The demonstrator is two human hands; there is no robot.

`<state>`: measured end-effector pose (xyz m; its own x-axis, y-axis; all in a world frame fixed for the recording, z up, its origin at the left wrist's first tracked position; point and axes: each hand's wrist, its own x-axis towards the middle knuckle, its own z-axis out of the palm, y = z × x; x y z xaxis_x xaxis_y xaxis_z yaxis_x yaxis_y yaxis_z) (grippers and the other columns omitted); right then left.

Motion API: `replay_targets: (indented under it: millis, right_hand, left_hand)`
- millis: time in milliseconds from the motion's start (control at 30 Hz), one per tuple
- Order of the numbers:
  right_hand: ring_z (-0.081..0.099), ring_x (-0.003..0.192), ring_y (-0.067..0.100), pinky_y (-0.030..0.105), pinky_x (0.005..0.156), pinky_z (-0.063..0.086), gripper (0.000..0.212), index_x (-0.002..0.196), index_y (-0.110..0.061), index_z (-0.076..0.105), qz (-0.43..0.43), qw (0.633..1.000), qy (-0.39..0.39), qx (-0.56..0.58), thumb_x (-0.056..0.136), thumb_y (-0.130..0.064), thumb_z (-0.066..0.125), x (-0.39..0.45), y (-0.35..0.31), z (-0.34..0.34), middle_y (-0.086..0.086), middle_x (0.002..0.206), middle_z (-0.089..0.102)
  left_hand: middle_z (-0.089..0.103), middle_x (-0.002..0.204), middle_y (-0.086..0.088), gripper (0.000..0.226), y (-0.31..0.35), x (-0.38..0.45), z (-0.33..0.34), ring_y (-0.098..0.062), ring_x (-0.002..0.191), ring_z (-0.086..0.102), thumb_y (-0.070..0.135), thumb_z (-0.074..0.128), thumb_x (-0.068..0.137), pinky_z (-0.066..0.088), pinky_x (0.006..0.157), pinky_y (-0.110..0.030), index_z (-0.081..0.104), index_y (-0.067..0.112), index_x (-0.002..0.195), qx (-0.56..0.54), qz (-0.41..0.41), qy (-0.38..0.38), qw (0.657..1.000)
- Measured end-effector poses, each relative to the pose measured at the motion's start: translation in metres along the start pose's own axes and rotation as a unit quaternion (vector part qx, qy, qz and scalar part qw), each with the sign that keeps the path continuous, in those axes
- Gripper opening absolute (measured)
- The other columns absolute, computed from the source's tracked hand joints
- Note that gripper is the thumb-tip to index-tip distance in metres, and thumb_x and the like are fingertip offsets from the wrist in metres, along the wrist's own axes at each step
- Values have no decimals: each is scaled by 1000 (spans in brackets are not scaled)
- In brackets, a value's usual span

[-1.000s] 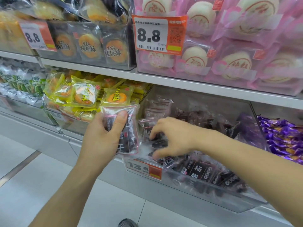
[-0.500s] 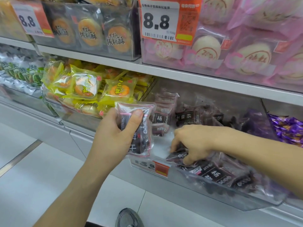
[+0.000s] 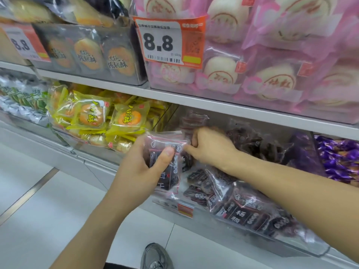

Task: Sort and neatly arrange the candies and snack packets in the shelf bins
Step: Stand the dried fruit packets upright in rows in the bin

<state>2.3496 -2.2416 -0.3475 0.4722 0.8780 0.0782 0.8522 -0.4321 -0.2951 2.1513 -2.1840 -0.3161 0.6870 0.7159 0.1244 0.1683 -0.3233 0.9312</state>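
My left hand (image 3: 142,169) grips a stack of dark bayberry snack packets (image 3: 169,171) in clear wrap, thumb across the front, just before the clear shelf bin (image 3: 242,243) that holds more of the same dark packets (image 3: 244,212). My right hand (image 3: 209,147) is at the upper right edge of that stack with its fingers curled; it seems to pinch a packet there, but blur hides the grasp.
Left of the dark bin is a bin of yellow pastry packets (image 3: 124,118), then green-and-silver packets (image 3: 21,100). Purple candies (image 3: 342,160) fill the bin at the right. The shelf above carries brown cakes (image 3: 87,55), pink-wrapped buns (image 3: 272,78) and an 8.8 price tag (image 3: 169,41). My shoe (image 3: 155,257) is on the tiled floor.
My right hand has risen from low in the bin to the top right of the stack in my left hand. My left hand keeps its hold on the stack.
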Motion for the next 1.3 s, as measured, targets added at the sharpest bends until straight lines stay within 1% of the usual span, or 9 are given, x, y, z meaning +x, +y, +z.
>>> replay_targets:
  millis: [200,333,467,633,767,900,967,1100,1300]
  right_hand:
    - [68,70,23,30,64,57,27,88,-15,63,70,990,-50,110,95,-40,56,9,15,-5,5,84,73]
    - [74,64,17,31,67,62,18,86,-18,62,183,940,-102,268,92,-35,65,6,21,-10,3,75,75]
    - [74,85,18,30,82,60,12,95,-19,67,236,861,-141,427,88,-28,72,5,26,-6,4,99,74]
    - [70,99,25,38,91,58,40,108,-11,60,229,815,-161,508,102,-47,45,-5,17,-15,9,98,72]
    - [72,95,16,38,89,59,64,127,-20,53,119,902,-207,359,80,-60,70,-18,15,-23,0,112,70]
    - [67,98,14,37,88,58,94,133,-26,43,47,941,-243,231,57,-47,93,-28,10,-20,-1,122,61]
    - [66,90,14,37,83,58,80,120,-22,51,33,965,-186,185,56,-45,93,-30,4,-8,-2,108,64]
    - [62,75,18,30,66,50,38,87,-18,57,69,986,-44,149,71,-38,86,-27,-9,6,-3,78,62]
    - [65,82,21,36,75,56,52,98,-10,61,95,990,-43,100,67,-41,89,-30,-13,-15,3,90,68]
  left_hand:
    - [70,111,5,25,-14,24,22,-12,106,65,31,63,94,52,96,-46,56,25,118,6,-15,-89,996]
    - [69,111,-7,29,-23,37,33,-12,101,65,14,64,95,53,92,-35,54,15,122,-29,-55,-127,990]
    - [70,110,-3,40,-34,46,35,-17,102,67,9,72,87,53,92,-33,53,17,121,1,-58,-137,989]
    - [50,124,17,76,-31,42,39,-4,107,56,22,83,77,39,89,-12,35,24,136,209,10,-71,975]
    - [33,138,0,73,-31,40,40,-20,115,52,32,83,75,42,93,-26,48,16,136,376,76,-91,919]
    - [47,124,-2,61,-28,44,35,-22,120,38,44,79,74,41,98,-34,63,11,123,490,154,-95,853]
    - [50,117,-2,55,-20,45,29,-23,115,40,47,75,77,39,93,-33,63,13,118,555,193,-120,800]
    - [53,109,-3,47,-13,46,9,-22,103,46,26,80,78,46,86,-34,58,13,118,557,268,-162,769]
    - [44,118,-5,54,-7,43,12,-23,104,54,29,77,81,46,77,-34,51,11,124,553,222,-244,765]
